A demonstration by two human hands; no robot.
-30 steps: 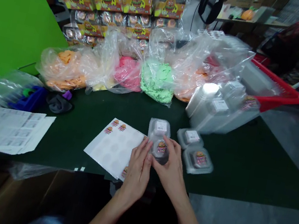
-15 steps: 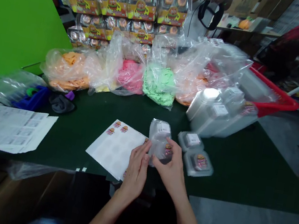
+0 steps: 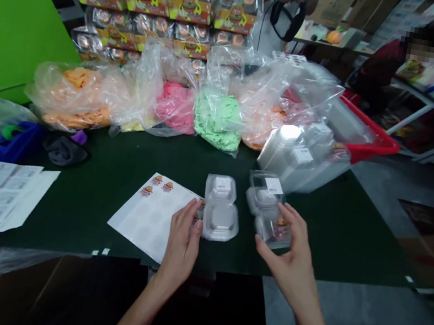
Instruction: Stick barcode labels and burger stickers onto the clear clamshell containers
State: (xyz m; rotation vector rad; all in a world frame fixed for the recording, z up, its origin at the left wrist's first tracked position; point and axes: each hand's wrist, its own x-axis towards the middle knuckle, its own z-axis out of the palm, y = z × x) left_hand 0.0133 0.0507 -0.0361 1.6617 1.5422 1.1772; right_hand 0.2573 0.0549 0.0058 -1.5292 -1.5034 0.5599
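A clear plastic bag (image 3: pixel 74 103) of orange pieces sits left, behind one white paper sheet (image 3: pixel 149 215) with three burger stickers (image 3: pixel 147 191) in its corner. The left hand (image 3: pixel 184 235) spreads its fingers at the sheet's edge; one clear two-lobed plastic container (image 3: pixel 220 222) rests on the dark green surface (image 3: pixel 142 155). The right hand (image 3: pixel 294 260) grips a second container (image 3: pixel 266 228) over a third (image 3: pixel 253 196).

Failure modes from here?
The clear container in the right hand is above another container and might slide off if released crooked. The left hand overlaps the sticker sheet and could drag it. The middle container has no burger sticker on its front half and might get overlooked.
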